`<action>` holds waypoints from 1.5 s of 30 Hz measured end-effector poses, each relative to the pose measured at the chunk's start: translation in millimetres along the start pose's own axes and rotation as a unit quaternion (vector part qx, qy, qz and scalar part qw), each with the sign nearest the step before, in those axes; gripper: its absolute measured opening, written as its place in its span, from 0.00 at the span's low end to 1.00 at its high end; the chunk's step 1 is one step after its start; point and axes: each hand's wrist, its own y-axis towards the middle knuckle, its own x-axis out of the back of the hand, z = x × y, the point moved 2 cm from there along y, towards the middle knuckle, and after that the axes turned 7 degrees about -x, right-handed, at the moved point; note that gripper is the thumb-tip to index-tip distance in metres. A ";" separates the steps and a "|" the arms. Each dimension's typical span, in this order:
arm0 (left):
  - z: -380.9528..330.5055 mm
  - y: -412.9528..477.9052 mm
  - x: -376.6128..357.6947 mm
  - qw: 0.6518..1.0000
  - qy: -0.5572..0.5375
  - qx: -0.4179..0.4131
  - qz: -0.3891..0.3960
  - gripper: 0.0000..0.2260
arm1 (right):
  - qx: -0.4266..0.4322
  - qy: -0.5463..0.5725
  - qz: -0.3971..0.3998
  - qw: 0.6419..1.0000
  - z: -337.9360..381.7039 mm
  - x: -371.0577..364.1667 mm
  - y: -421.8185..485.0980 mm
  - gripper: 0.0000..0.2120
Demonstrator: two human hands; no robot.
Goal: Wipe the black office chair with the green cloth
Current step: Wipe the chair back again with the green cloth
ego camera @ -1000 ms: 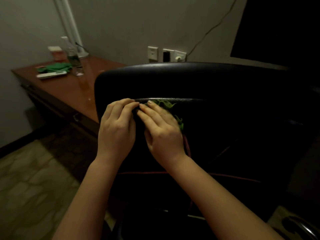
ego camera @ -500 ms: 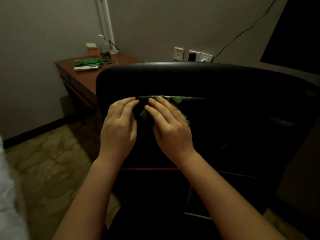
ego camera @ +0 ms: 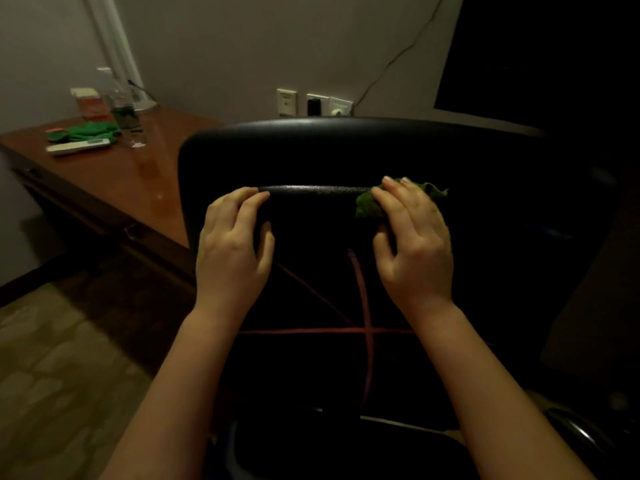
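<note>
Clutching the green cloth [ego camera: 369,204] bunched in the right hand [ego camera: 414,244], against the ridge of the black office chair [ego camera: 346,150]. Bracing with the left hand [ego camera: 232,247], curled over that ridge, well apart. Probably soft, light, slippery on smooth upholstery; best kept wadded.

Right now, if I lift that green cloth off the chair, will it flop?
Probably flop: the green cloth is crumpled into soft folds under the right hand, so it looks limp and light. Pushed along the black chair ridge, it would likely bunch rather than slide flat.
</note>
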 end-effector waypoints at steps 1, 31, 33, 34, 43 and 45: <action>-4.3 2.9 -6.4 1.000 -0.011 -0.010 0.002 0.18 | -0.010 -0.020 -0.011 1.000 -8.8 8.2 -2.7 0.22; -89.5 31.2 -107.0 0.966 -0.228 -0.121 -0.035 0.14 | -0.204 -0.278 -0.221 0.912 -89.8 183.4 -131.2 0.19; -91.9 31.0 -110.2 0.965 -0.233 -0.114 -0.039 0.14 | -0.213 -0.271 -0.231 0.910 -89.8 181.9 -127.2 0.19; -92.3 31.3 -111.5 0.965 -0.234 -0.107 -0.044 0.13 | -0.216 -0.268 -0.232 0.910 -89.2 179.4 -123.1 0.19; -68.7 33.6 -106.1 0.964 -0.225 -0.130 -0.058 0.13 | -0.177 -0.259 -0.164 0.935 -66.3 126.8 -55.9 0.19; -60.3 34.7 -100.7 0.962 -0.227 -0.145 -0.044 0.14 | -0.144 -0.244 -0.125 0.951 -52.5 98.1 -36.5 0.19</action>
